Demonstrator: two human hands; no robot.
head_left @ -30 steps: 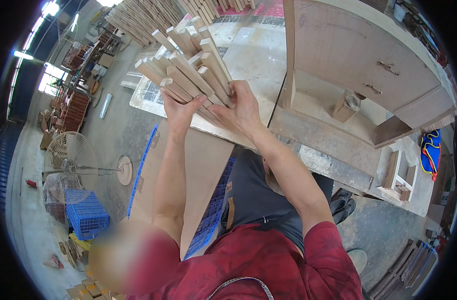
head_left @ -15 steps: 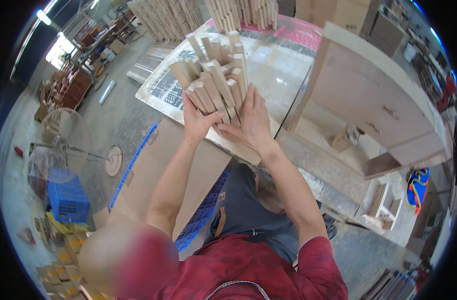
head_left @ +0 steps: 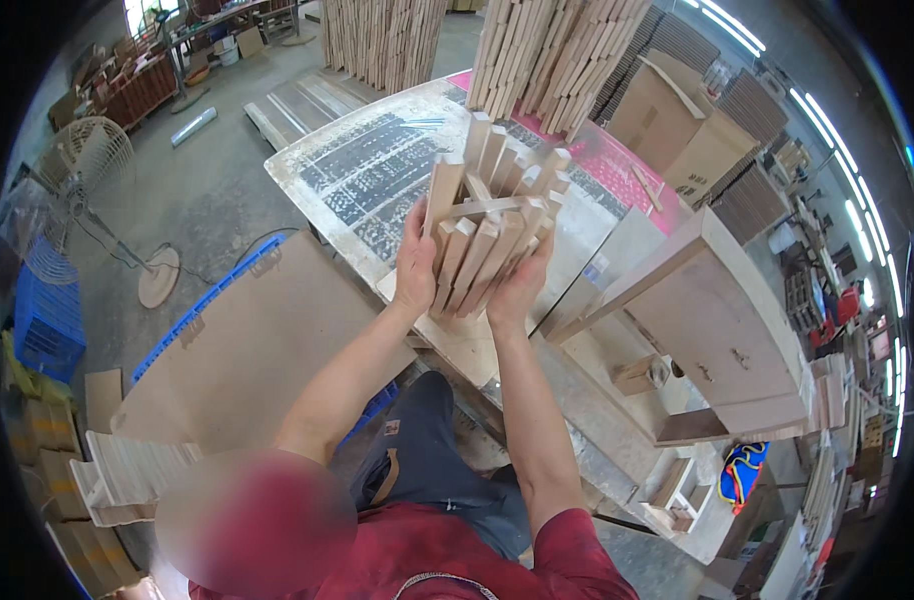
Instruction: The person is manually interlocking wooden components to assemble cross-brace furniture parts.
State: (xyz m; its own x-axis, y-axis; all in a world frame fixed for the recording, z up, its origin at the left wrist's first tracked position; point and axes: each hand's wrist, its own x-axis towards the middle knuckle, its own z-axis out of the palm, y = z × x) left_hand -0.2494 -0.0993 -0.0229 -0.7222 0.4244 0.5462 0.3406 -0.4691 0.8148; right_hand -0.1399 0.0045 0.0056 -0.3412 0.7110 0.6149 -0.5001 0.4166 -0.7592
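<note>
A bundle of wooden sticks [head_left: 479,252] stands upright, slightly tilted, over the near part of the worn worktable [head_left: 322,160]. Pressed against the bundle's left side is my left hand [head_left: 415,262], its fingers curled round the outer sticks. My right hand [head_left: 522,285] grips the opposite side, with its fingertips partly hidden behind the wood. The stick tops are uneven, and one thin strip [head_left: 487,207] lies crosswise among them. Whether the bundle's lower ends rest on the table, I cannot tell.
Tall stacks of sticks [head_left: 557,60] stand at the table's far edge. On the right is a wooden box-like frame [head_left: 717,330]. A cardboard-covered blue pallet [head_left: 247,350] lies at the left, with a standing fan [head_left: 87,165] beyond it. Cartons [head_left: 667,115] are at the back right.
My hands have shifted from the bundle's near face to its two sides, farther apart. The bundle now looks more upright, and the whole view has swung to the right.
</note>
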